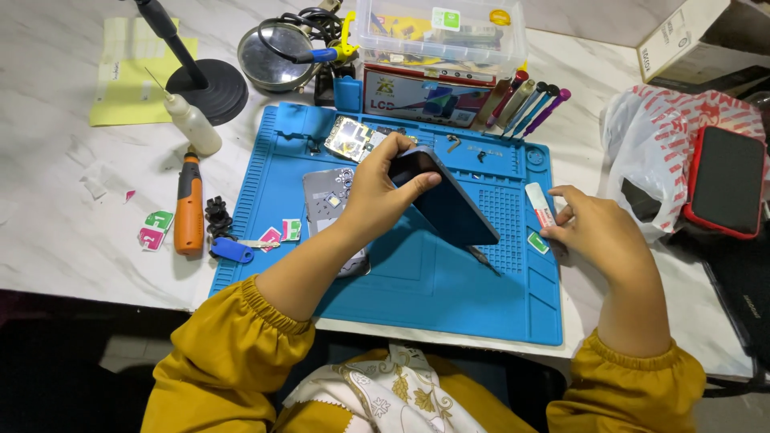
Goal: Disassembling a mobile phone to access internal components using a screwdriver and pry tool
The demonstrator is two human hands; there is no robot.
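- Left hand (377, 192) grips a dark phone (445, 200), tilted, over the blue mat's (417, 281) middle.
- Right hand (597, 232) pinches a small white tube (541, 205) at the mat's right edge.

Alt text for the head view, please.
The left hand tilts a dark phone screen panel up off a blue repair mat, while the right hand grips a small white tube beside it.
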